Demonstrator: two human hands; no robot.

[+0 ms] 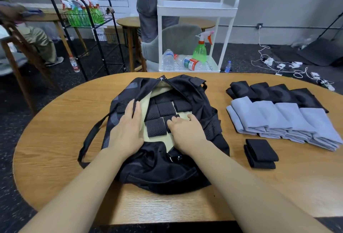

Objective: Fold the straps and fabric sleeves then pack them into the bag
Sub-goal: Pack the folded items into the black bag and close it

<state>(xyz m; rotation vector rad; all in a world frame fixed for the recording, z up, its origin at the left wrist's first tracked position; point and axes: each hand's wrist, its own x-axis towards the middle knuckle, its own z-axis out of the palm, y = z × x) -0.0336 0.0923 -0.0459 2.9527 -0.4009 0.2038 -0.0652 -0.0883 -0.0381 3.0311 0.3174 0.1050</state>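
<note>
A black bag lies unzipped in the middle of the wooden table, showing its beige lining. Several folded black perforated straps lie in rows inside it. My left hand lies flat on the left edge of the opening and holds the flap back. My right hand reaches into the bag, fingers curled on a folded strap near the front right. Right of the bag sit a row of folded grey sleeves, a row of folded black sleeves behind them, and two folded black straps.
A white trolley with bottles and a green spray bottle stands behind the table, with a grey chair and a standing person beyond. A black wire rack is at the back left. Cables lie on the floor at the right.
</note>
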